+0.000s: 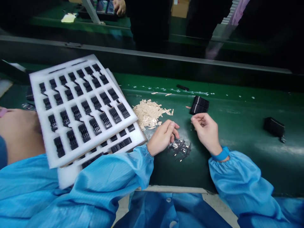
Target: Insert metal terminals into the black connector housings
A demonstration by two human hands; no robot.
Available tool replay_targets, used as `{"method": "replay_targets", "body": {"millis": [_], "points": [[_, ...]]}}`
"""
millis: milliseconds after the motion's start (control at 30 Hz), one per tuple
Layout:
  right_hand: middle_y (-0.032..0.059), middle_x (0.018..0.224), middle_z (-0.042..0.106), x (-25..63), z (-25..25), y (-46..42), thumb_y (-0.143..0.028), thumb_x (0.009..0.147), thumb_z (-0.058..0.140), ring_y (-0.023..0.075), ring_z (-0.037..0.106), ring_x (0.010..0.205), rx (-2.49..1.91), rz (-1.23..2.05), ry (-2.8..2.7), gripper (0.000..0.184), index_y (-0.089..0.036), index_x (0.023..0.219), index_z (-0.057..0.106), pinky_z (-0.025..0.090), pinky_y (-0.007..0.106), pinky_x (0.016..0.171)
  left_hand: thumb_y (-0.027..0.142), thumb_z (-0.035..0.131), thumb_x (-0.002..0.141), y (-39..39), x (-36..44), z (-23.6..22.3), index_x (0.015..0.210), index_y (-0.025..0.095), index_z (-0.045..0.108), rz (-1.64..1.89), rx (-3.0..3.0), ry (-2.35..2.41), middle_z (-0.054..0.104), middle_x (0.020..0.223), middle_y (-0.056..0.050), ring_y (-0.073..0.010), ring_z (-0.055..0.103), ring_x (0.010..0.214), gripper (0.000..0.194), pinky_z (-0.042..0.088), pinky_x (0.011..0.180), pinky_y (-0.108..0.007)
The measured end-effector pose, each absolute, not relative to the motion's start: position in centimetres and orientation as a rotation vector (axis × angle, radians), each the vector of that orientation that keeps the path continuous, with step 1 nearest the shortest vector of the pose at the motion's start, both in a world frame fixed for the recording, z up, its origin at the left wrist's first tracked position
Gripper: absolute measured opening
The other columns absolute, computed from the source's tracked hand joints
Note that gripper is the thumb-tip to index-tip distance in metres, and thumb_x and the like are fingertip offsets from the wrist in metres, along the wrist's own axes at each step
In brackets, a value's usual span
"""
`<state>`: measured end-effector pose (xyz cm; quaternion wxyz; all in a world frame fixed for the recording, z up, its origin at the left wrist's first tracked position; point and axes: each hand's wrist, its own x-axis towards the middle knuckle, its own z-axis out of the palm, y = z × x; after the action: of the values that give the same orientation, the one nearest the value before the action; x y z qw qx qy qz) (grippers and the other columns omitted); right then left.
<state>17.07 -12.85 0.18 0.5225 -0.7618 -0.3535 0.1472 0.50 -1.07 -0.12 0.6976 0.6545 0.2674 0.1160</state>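
Observation:
My left hand [163, 136] hovers between a heap of small beige strips [148, 112] and a scatter of small black pieces with shiny bits [180, 148]. Its fingers are curled in, and whatever they may hold is hidden. My right hand [205, 129] is closed in a pinch, thumb against forefinger, just in front of a row of thin black parts [199, 105] standing packed together. Anything in that pinch is too small to name. At the left, a white foam tray [68, 122] carries rows of black parts in its slots.
A second foam tray [140, 134] lies beneath the first. On the green bench [237, 158] there is a black block-like object [274, 127] at the right. A small black piece [182, 87] lies farther back. Another person's hand [119, 7] shows across the bench, and someone's arm [21, 133] at far left.

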Motion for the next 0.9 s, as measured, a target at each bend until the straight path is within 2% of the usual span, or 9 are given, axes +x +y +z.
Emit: {"method": "replay_targets", "body": {"millis": [67,133,367,467,600,667,733,800,900], "points": [[0.0032,0.081,0.062,18.3,0.1,-13.1,-0.035,0.093,0.064,0.0153,0.054,0.066,-1.997,0.004,-0.989,0.015,-0.020,0.090,0.066,0.047,0.032,0.067,0.049,0.037,0.103,-1.1,0.5,-0.2,0.101,0.018,0.057,0.256,1.463,0.588,0.067,0.074,-0.001,-0.0075,0.053,0.051,0.037,0.040,0.043,-0.017],[0.0047,0.084,0.060,19.6,-0.1,-13.3,-0.030,0.094,0.061,0.0171,0.054,0.070,-2.088,-0.186,-1.101,0.013,-0.020,0.088,0.067,0.047,0.034,0.070,0.048,0.037,0.104,-1.1,0.4,-0.1,0.101,0.017,0.057,0.253,1.468,0.584,0.066,0.074,-0.001,-0.0078,0.053,0.051,0.037,0.040,0.043,-0.018],[0.0062,0.090,0.059,20.8,-0.4,-13.6,-0.027,0.091,0.064,0.0200,0.056,0.078,-2.220,-0.157,-1.236,0.008,-0.020,0.090,0.065,0.044,0.034,0.068,0.043,0.035,0.105,-1.1,0.5,-0.1,0.103,0.017,0.057,0.244,1.485,0.588,0.066,0.074,-0.001,-0.0080,0.053,0.052,0.034,0.039,0.043,-0.018],[0.0035,0.083,0.057,19.1,0.3,-13.6,-0.033,0.090,0.068,0.0171,0.053,0.071,-2.060,0.039,-1.206,0.014,-0.020,0.085,0.064,0.044,0.032,0.066,0.041,0.046,0.101,-1.1,0.6,0.0,0.102,0.016,0.058,0.287,1.434,0.588,0.066,0.080,-0.003,-0.0077,0.055,0.054,0.028,0.043,0.046,-0.018],[0.0012,0.077,0.058,16.1,0.8,-13.3,-0.041,0.088,0.072,0.0144,0.052,0.064,-1.780,0.518,-1.117,0.022,-0.021,0.083,0.066,0.043,0.030,0.059,0.028,0.073,0.085,-1.1,0.9,0.4,0.102,0.015,0.064,0.420,1.377,0.488,0.068,0.105,-0.007,-0.0126,0.066,0.086,0.023,0.057,0.079,-0.026],[0.0020,0.078,0.061,15.3,0.6,-13.2,-0.042,0.088,0.072,0.0150,0.055,0.066,-1.725,0.633,-1.103,0.022,-0.021,0.085,0.068,0.044,0.030,0.060,0.027,0.075,0.083,-1.0,1.0,0.5,0.093,0.014,0.064,0.455,1.355,0.467,0.069,0.099,-0.006,-0.0139,0.066,0.091,0.019,0.056,0.087,-0.028],[0.0026,0.080,0.065,15.3,0.5,-13.3,-0.043,0.088,0.072,0.0151,0.055,0.065,-1.721,0.670,-1.055,0.023,-0.021,0.089,0.070,0.044,0.030,0.061,0.027,0.073,0.084,-0.8,1.1,0.4,0.089,0.015,0.061,0.490,1.307,0.504,0.066,0.089,-0.002,-0.0117,0.065,0.081,0.018,0.056,0.082,-0.027],[0.0024,0.079,0.067,15.9,0.5,-13.4,-0.044,0.088,0.072,0.0144,0.055,0.063,-1.744,0.729,-1.052,0.024,-0.020,0.093,0.071,0.042,0.029,0.059,0.025,0.072,0.085,-0.6,1.2,0.2,0.095,0.016,0.060,0.556,1.249,0.564,0.064,0.091,-0.001,-0.0101,0.064,0.077,0.018,0.057,0.079,-0.027],[0.0006,0.073,0.064,17.2,0.9,-13.7,-0.043,0.088,0.072,0.0127,0.051,0.059,-1.798,0.878,-1.265,0.023,-0.020,0.088,0.073,0.039,0.027,0.055,0.020,0.067,0.087,-0.3,1.1,-0.1,0.110,0.019,0.062,0.627,1.280,0.607,0.064,0.104,-0.002,-0.0125,0.064,0.089,0.024,0.057,0.086,-0.030]]}}
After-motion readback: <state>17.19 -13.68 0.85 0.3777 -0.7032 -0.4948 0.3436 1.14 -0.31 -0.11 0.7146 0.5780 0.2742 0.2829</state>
